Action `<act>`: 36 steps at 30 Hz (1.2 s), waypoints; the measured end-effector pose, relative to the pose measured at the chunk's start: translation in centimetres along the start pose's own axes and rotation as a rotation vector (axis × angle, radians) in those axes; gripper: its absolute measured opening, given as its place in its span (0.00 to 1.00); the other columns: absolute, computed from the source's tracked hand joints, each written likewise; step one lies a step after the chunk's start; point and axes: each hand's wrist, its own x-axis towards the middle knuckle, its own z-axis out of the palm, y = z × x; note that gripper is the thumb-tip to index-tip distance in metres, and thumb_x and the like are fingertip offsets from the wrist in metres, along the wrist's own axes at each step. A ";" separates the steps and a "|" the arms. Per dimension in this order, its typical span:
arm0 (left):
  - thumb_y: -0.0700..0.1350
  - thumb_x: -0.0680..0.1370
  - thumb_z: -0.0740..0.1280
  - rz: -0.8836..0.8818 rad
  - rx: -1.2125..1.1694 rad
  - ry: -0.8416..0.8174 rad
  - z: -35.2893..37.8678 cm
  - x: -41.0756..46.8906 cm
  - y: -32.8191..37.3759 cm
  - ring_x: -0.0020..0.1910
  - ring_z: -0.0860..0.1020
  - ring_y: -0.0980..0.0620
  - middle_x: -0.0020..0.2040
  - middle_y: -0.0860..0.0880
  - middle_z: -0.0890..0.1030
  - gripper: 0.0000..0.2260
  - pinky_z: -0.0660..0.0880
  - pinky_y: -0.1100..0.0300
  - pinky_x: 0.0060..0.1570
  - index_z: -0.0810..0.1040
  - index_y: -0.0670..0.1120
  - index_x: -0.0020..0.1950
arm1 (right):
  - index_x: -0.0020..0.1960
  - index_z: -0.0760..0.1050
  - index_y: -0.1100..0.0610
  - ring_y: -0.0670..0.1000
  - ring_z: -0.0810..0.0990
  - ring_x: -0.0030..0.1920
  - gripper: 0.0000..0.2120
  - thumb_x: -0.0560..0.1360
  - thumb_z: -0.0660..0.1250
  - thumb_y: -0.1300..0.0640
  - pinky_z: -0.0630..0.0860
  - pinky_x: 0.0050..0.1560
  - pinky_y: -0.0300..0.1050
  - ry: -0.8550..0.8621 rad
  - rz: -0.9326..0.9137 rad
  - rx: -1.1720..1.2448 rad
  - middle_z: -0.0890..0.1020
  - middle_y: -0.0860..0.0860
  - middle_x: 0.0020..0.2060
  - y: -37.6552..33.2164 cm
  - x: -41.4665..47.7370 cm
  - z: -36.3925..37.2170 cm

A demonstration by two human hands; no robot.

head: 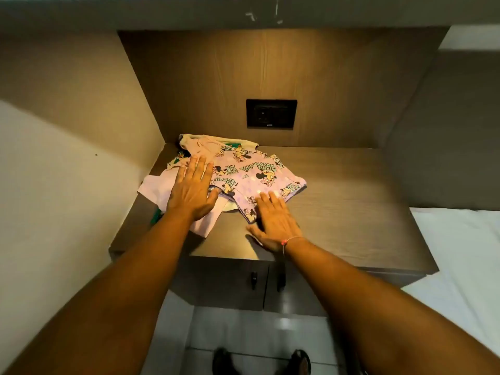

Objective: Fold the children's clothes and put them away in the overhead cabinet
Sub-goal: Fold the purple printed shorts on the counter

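A lilac children's garment with a cartoon mouse print (pixel 259 173) lies spread on the brown wooden countertop (pixel 346 201). It sits on top of a pile of other small clothes: a pale pink piece (pixel 159 192) at the left and a cream and green piece (pixel 197 143) at the back. My left hand (pixel 190 189) rests flat, fingers apart, on the left side of the pile. My right hand (pixel 273 221) lies flat on the garment's near edge, fingers apart. The underside of the overhead cabinet (pixel 243 10) spans the top of the view.
A black wall socket (pixel 271 113) is set in the back panel of the niche. Side panels close the niche left and right. Two lower cabinet doors with dark handles (pixel 266 281) sit under the countertop. A white bed (pixel 460 266) is at the right. My feet stand on light floor tiles.
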 end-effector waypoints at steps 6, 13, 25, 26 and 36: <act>0.57 0.81 0.56 0.062 0.033 -0.185 2.1 2.5 -0.9 0.79 0.49 0.42 0.80 0.45 0.55 0.31 0.48 0.45 0.76 0.52 0.47 0.80 | 0.77 0.57 0.55 0.57 0.56 0.77 0.36 0.77 0.55 0.35 0.50 0.77 0.54 -0.006 0.037 0.008 0.61 0.55 0.77 -0.8 0.9 2.0; 0.51 0.80 0.61 0.117 -0.082 -0.145 4.3 2.7 -1.8 0.62 0.76 0.43 0.65 0.46 0.79 0.20 0.73 0.47 0.61 0.70 0.50 0.73 | 0.65 0.74 0.52 0.55 0.71 0.67 0.19 0.78 0.62 0.44 0.70 0.66 0.50 0.164 0.086 0.030 0.76 0.52 0.66 -1.1 1.4 2.4; 0.55 0.77 0.68 0.251 -0.222 0.065 -0.7 9.1 1.6 0.48 0.80 0.45 0.51 0.49 0.84 0.13 0.78 0.54 0.47 0.78 0.54 0.60 | 0.59 0.79 0.51 0.58 0.82 0.50 0.14 0.81 0.60 0.46 0.79 0.46 0.53 0.442 0.252 0.210 0.84 0.53 0.53 5.0 2.3 -3.7; 0.59 0.76 0.69 0.251 -0.254 0.059 -1.7 10.1 3.0 0.49 0.80 0.44 0.50 0.49 0.84 0.15 0.78 0.52 0.47 0.78 0.54 0.59 | 0.59 0.79 0.51 0.59 0.82 0.52 0.14 0.80 0.61 0.47 0.79 0.47 0.53 0.481 0.282 0.216 0.84 0.53 0.54 6.2 2.4 -5.0; 0.47 0.79 0.66 0.596 -0.083 0.058 -0.8 12.4 14.0 0.55 0.81 0.44 0.58 0.51 0.82 0.17 0.77 0.53 0.46 0.75 0.61 0.66 | 0.52 0.82 0.50 0.45 0.80 0.36 0.16 0.77 0.63 0.40 0.74 0.33 0.36 0.567 0.316 0.084 0.86 0.48 0.43 11.8 -9.4 -8.0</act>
